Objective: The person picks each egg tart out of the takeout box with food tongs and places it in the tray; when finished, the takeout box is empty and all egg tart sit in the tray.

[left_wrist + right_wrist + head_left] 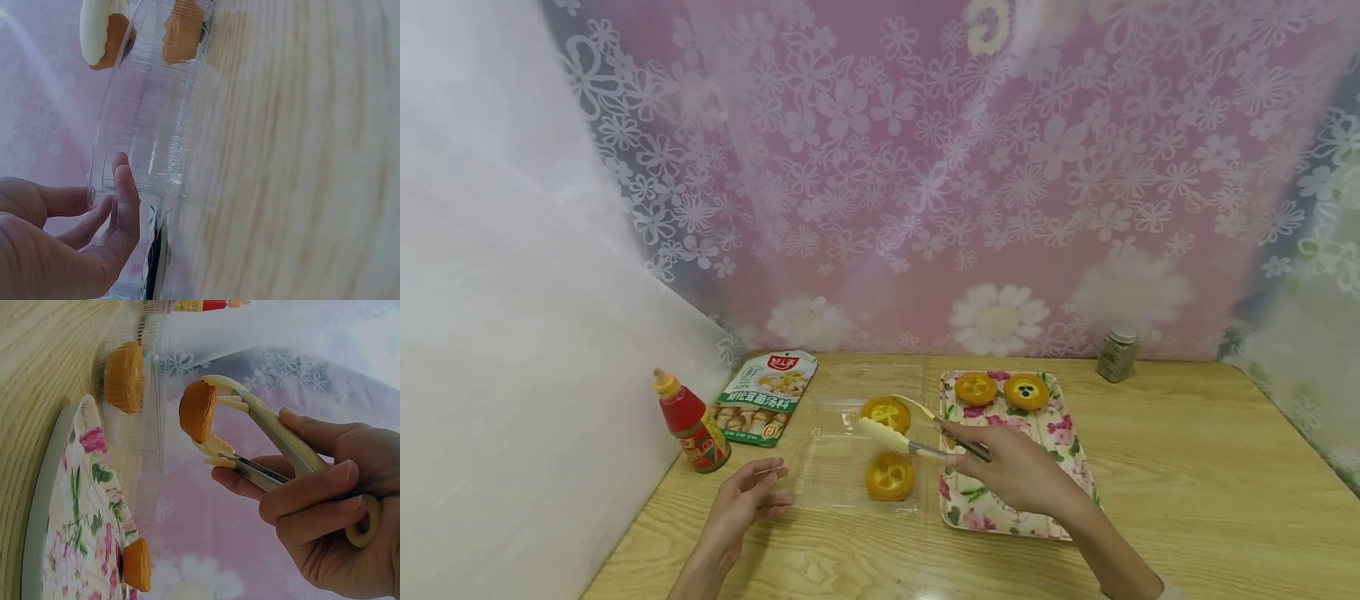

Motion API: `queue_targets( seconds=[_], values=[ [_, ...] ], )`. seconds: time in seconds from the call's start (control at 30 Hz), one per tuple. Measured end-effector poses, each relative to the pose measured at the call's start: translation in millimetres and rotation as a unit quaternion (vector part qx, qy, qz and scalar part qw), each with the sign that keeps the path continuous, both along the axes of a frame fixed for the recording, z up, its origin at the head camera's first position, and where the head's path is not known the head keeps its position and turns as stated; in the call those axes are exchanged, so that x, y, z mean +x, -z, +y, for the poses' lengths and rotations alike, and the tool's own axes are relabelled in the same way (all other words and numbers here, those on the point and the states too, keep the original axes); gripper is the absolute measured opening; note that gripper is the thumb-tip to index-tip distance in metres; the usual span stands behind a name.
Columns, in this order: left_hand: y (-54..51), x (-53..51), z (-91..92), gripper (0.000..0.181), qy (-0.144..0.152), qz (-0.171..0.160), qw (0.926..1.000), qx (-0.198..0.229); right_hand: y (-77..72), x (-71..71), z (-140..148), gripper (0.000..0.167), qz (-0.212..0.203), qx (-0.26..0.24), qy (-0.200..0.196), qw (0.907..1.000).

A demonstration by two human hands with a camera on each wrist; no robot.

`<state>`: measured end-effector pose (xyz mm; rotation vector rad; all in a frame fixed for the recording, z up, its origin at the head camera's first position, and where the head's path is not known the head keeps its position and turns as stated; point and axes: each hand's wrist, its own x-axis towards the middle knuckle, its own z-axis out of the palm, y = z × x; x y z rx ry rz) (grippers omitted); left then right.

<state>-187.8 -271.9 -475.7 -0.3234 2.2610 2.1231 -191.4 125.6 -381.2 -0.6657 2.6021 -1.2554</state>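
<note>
My right hand (1022, 471) grips a pair of tongs (275, 434) with cream scalloped tips. Between those tips an egg tart (199, 411) is pinched, raised above the clear plastic container (835, 471). A second, yellow-topped tart (890, 477) sits inside the container, at its near right. At the container's near left corner is my left hand (741, 504), its fingers extended and fingertips at the plastic rim in the left wrist view. Right of the container lies a floral tray (1000, 523). Along its far edge are a yellow-topped tart (976, 388) and a tart with dark berries (1026, 392).
A red sauce bottle (696, 429) with a yellow cap stands left on the wooden table (1187, 467). Behind my left hand lies a green and white food pouch (767, 396). At the back right is a small glass jar (1117, 354). A flowered curtain (880, 208) hangs behind.
</note>
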Motion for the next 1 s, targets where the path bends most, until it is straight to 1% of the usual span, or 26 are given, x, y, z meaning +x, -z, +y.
queue_targets(
  seconds=[0.13,0.27,0.37,0.5,0.6,0.67,0.9,1.0],
  values=[
    [-1.3,0.1,0.6,0.037,0.002,0.0,1.0,-0.001,-0.5,4.8,9.0,0.058,0.016,-0.002,0.023,0.9996],
    [-1.7,0.5,0.8,0.037,0.0,0.004,1.0,-0.003,-1.5,8.5,18.5,0.057,0.025,-0.001,0.034,0.9991],
    [-1.8,0.9,0.8,0.038,0.0,0.005,1.0,-0.005,-2.9,11.8,25.4,0.058,0.021,0.005,0.046,0.9987],
    [-2.1,1.0,0.9,0.038,0.0,0.004,1.0,-0.004,-4.5,14.7,34.2,0.061,0.001,-0.003,0.064,0.9979],
    [-1.5,0.5,0.7,0.038,-0.002,0.003,1.0,-0.002,-5.1,14.8,41.4,0.062,-0.002,-0.013,0.072,0.9973],
    [-1.4,0.8,1.0,0.038,-0.002,0.003,1.0,-0.004,-5.5,14.7,46.6,0.063,0.007,-0.011,0.074,0.9971],
    [-0.2,0.8,0.7,0.037,-0.007,-0.001,0.9999,-0.008,-6.2,11.9,61.8,0.064,0.023,0.02,0.092,0.9953],
    [0.1,0.0,0.5,0.037,-0.006,0.002,1.0,-0.006,-5.6,10.4,68.0,0.063,0.04,0.036,0.096,0.9939]
  ],
)
